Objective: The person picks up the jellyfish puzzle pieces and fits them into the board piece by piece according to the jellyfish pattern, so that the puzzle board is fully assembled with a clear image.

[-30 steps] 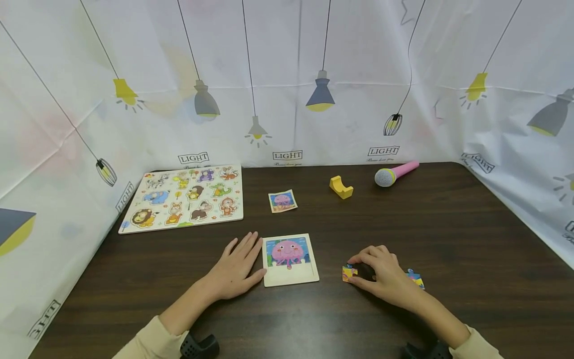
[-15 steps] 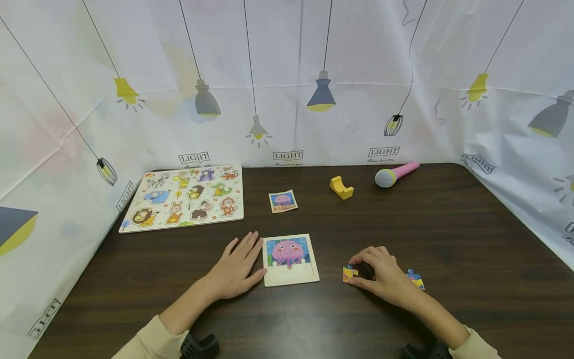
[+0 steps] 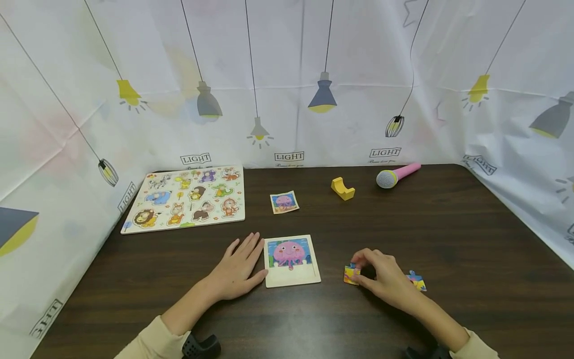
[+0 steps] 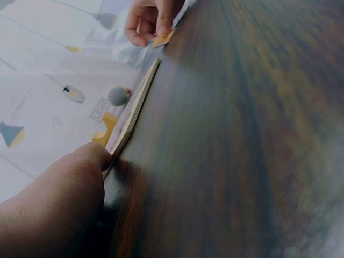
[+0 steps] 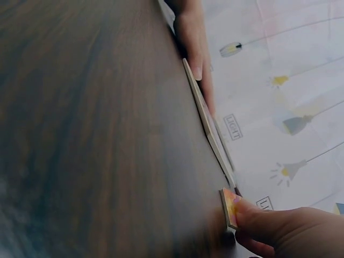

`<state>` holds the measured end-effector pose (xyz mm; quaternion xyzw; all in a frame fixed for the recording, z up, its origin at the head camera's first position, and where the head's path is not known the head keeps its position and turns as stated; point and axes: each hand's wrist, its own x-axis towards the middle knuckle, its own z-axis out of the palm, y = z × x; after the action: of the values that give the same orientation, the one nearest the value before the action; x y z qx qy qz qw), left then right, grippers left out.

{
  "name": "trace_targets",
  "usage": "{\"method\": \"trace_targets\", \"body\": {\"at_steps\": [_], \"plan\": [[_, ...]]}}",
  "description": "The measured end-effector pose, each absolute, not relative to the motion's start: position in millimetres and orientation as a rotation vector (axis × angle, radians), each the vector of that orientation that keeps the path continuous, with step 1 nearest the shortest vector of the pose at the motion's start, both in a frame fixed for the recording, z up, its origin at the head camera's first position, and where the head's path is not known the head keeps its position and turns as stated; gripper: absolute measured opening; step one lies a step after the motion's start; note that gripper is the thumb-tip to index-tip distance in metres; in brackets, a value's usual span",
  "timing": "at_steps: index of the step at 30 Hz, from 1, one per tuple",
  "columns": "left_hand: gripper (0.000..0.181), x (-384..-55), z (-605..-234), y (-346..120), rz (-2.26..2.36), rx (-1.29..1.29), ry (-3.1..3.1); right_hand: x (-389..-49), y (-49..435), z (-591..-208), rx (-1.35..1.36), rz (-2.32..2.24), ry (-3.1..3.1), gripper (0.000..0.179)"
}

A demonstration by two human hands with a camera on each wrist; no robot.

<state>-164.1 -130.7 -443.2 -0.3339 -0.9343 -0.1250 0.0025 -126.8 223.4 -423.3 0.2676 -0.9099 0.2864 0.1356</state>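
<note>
My left hand lies flat on the table, fingers straight, its fingertips and thumb at the left edge of a square wooden puzzle tray. The tray's upper half holds joined pieces picturing a pink jellyfish; its lower half shows bare wood. To the right, my right hand pinches a yellow and blue puzzle piece between thumb and index finger. In the right wrist view this puzzle piece is tilted up at the thumb tip. A second puzzle piece lies just beyond the right wrist, partly hidden by the hand.
A small jellyfish picture card lies behind the tray. An animal puzzle board occupies the back left. A yellow curved block and a pink toy microphone sit at the back right, before a lamp-printed cloth.
My right fingers have shifted slightly on the puzzle piece, which has turned a little and shows more of its face. The left hand stays at the tray. The whole view drifts slightly.
</note>
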Motion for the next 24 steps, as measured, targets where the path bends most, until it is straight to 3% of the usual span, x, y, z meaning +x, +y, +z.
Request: {"method": "trace_targets", "body": {"at_steps": [24], "plan": [[0.072,-164,-443,-130,-0.389,-1.035,-2.956,-136,201,-410,0.735,1.046,-2.702,0.019]]}}
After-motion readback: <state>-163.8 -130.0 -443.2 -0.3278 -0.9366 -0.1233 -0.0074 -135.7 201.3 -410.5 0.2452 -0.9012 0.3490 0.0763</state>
